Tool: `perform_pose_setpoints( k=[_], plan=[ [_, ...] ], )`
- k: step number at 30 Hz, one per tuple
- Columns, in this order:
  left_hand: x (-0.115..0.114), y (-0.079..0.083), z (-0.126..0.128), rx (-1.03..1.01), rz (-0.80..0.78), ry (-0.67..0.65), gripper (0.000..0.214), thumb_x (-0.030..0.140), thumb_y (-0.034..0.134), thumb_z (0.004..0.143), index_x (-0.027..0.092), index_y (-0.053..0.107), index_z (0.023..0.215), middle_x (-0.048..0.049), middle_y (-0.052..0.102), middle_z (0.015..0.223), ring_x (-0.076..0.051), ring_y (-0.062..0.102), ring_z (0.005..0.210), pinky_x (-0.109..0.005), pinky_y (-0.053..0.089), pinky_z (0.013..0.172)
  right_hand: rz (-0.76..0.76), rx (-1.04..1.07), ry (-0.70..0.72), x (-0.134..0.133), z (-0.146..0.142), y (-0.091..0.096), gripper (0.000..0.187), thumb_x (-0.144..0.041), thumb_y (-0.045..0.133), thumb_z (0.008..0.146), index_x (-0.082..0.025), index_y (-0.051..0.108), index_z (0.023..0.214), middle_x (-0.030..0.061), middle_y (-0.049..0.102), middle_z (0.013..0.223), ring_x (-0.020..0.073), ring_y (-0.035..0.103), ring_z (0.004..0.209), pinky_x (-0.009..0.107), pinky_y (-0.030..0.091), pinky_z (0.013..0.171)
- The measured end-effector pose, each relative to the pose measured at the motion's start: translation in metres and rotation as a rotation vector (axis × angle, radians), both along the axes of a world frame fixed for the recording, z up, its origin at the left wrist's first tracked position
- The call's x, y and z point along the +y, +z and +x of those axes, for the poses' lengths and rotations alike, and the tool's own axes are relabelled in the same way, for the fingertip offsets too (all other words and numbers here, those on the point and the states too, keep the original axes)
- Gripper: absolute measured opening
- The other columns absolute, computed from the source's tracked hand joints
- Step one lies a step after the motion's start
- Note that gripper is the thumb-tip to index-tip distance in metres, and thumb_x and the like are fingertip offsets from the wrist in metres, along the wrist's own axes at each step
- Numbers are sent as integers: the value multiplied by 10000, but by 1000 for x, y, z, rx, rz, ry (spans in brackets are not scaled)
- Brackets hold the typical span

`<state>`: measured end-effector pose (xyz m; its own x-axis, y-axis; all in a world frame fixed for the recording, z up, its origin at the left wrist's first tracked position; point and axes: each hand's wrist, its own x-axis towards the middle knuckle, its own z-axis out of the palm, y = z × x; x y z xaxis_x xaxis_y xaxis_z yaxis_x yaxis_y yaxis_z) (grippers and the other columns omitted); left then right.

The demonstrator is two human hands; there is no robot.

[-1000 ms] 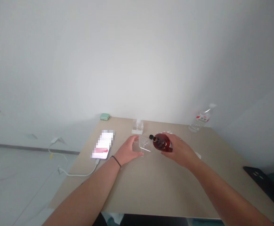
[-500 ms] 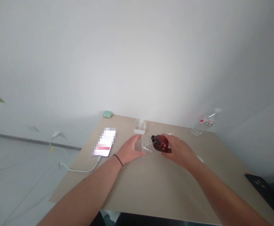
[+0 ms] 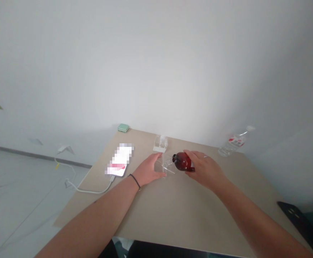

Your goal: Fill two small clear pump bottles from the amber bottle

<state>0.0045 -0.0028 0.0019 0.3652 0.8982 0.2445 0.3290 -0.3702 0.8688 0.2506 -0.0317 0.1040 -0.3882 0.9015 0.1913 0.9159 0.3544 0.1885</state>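
My right hand [image 3: 206,170] grips a dark red bottle [image 3: 182,161] and holds it tipped sideways, its neck pointing left over a clear cup [image 3: 164,165]. My left hand [image 3: 148,171] is wrapped round that clear cup, which rests on the beige table [image 3: 178,208]. A thin black band circles my left wrist. I cannot tell whether any liquid runs from the bottle.
A second clear square cup [image 3: 160,143] stands behind the hands. A phone [image 3: 120,161] with a white cable [image 3: 89,189] lies at the left. A small green case [image 3: 123,128] sits at the far corner, a plastic water bottle [image 3: 234,141] at the far right, a dark object [image 3: 297,215] at the right edge.
The red bottle has tipped further toward the clear cup, and its neck now sits over the cup's rim. My left hand stays on the cup. The view has shifted slightly.
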Motion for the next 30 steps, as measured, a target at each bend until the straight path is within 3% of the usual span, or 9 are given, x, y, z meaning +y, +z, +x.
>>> perform_pose_setpoints(
  k=[30],
  plan=[
    [-1, 1, 1, 9, -3, 3, 887, 365, 851, 688, 191, 441, 1455, -158, 534, 1447, -337, 538, 1307, -506, 401, 1135, 104, -126, 21, -6, -2, 7, 607, -258, 624, 817, -160, 509, 1405, 156, 657, 1289, 339, 626, 1132, 465, 449, 989]
  ],
)
